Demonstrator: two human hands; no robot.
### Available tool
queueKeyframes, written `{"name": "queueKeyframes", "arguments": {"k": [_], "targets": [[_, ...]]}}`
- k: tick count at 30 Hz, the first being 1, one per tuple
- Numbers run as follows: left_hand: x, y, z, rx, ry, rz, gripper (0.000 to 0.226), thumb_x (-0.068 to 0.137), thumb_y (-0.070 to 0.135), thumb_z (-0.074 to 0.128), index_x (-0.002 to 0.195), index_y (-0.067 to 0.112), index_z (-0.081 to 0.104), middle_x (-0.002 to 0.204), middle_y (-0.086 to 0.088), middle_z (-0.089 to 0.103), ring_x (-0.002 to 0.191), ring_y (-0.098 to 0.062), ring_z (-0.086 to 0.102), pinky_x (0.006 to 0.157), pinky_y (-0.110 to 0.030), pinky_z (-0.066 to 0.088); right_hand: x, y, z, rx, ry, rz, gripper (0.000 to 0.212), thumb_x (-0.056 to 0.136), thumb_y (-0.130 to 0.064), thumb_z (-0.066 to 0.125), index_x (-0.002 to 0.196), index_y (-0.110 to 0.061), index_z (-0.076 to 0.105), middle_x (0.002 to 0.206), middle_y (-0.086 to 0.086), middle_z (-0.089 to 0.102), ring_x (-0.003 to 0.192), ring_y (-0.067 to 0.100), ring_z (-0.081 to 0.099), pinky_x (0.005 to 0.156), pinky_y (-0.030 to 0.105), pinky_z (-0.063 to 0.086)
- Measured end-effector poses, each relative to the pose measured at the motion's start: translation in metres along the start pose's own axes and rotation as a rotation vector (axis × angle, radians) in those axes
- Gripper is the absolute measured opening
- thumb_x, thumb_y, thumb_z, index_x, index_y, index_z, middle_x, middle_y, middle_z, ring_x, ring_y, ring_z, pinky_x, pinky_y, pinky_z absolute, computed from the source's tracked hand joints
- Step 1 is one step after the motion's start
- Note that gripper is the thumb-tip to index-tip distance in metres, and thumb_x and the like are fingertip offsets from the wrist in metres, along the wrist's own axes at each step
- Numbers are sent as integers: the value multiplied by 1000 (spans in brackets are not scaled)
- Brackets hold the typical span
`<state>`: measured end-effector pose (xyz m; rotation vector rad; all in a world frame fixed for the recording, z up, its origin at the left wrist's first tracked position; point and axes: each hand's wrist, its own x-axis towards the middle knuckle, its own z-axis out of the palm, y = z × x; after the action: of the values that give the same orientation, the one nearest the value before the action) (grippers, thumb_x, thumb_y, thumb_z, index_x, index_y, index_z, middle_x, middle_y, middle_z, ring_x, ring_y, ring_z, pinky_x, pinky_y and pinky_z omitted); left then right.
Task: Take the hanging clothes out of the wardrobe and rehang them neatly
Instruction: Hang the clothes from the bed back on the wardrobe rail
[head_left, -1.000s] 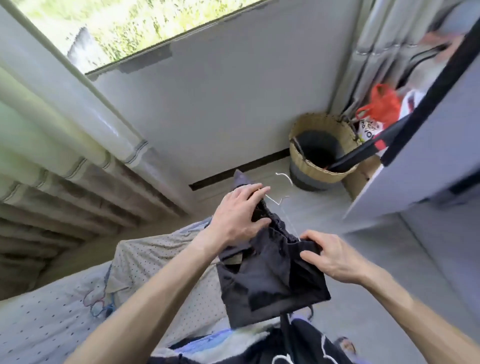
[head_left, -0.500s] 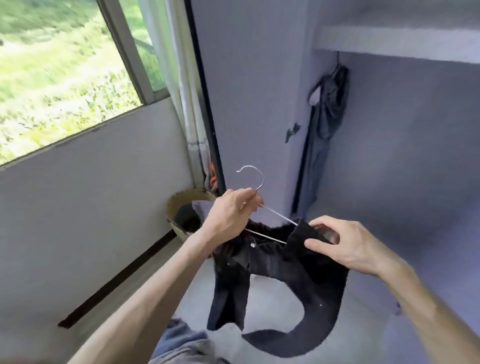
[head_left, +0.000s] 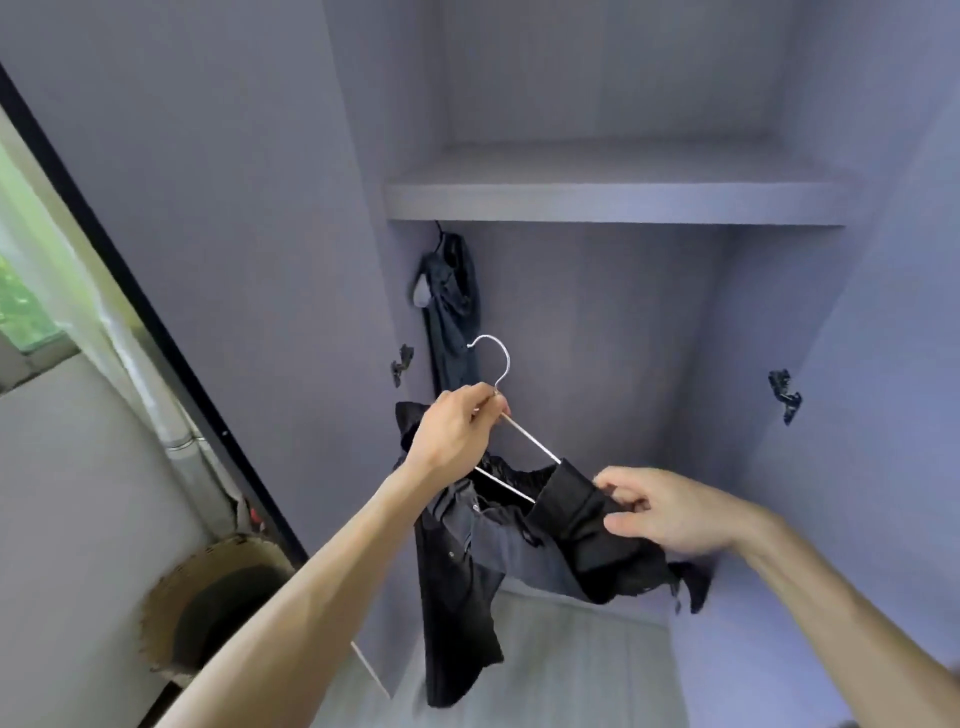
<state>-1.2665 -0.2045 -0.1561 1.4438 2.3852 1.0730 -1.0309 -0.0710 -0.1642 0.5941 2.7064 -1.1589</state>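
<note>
Now, facing the open wardrobe (head_left: 597, 338), the left hand (head_left: 457, 426) closes its grip on a wire hanger (head_left: 535, 440) at centre. The right hand (head_left: 670, 512), at four o'clock, clutches dark trousers (head_left: 467, 571) draped over it. Another garment (head_left: 452, 296) hangs at twelve o'clock; the trousers look not yet rehung.

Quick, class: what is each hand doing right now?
Left hand: grips the wire hanger below its hook.
Right hand: pinches the dark trousers draped on it.

black garment (head_left: 467, 561), silver hanger (head_left: 500, 364), lilac-grey wardrobe (head_left: 613, 322)
</note>
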Motion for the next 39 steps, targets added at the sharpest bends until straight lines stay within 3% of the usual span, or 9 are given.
{"name": "queueKeyframes", "arguments": {"k": [3,7,10,15,25,33,36,38,39], "targets": [[24,-1,4,-22,-33,19,29,104,32,42,86,30,64,100,6,62,90,-13,57,82,-29,44,8,-11,-5,261,-111,3,11,92,-19,62,102,-20,59,77,1,51,70,12,45,64,32,37],[50,-2,2,-57,-25,55,28,104,31,43,87,31,65,108,7,55,94,-7,52,82,-20,34,24,-23,4,674,-208,3,47,84,-20,70,128,-8,57,110,5,66,86,15,59,48,19,42],[69,-6,-1,-92,-16,38,27,105,31,43,92,29,67,118,4,56,105,-7,51,85,-16,31,41,-31,14,899,-150,-2,54,82,-16,72,131,-5,54,106,7,63,78,14,61,47,17,45],[93,-25,-11,-31,-197,-13,43,102,39,46,143,27,49,151,0,40,138,-19,40,113,-29,31,74,-48,29,967,-20,44,38,86,-5,73,120,-8,57,96,2,63,81,12,62,59,21,53],[142,-90,-95,811,-188,-80,62,102,49,35,157,35,11,166,-6,-1,153,-26,-8,117,-63,-3,165,-50,20,930,268,121,27,88,-12,74,112,-10,62,91,0,66,82,12,66,65,24,53],[190,-131,-145,1324,121,-13,63,100,45,31,159,28,14,166,-11,-6,153,-28,-11,106,-50,-34,270,-37,-29,930,281,123,28,87,-12,76,111,-11,60,102,7,63,90,16,63,73,25,55],[200,-136,-148,1492,189,6,65,101,45,23,160,21,7,166,-13,-10,152,-31,-14,107,-57,-33,309,-34,-51,961,303,125,40,87,-7,75,118,-5,51,132,21,46,97,21,58,85,34,56],[204,-142,-147,1603,197,22,66,102,44,18,159,18,-2,163,-16,-19,151,-33,-19,106,-61,-33,335,-33,-67,949,312,122,60,86,-5,75,133,8,40,128,31,50,95,21,57,84,34,56],[205,-146,-147,1636,204,34,66,102,43,17,158,17,-6,162,-17,-23,150,-34,-20,106,-62,-32,348,-33,-75,940,313,118,68,86,-4,75,138,10,34,97,10,47,93,21,57,82,32,57]]}}
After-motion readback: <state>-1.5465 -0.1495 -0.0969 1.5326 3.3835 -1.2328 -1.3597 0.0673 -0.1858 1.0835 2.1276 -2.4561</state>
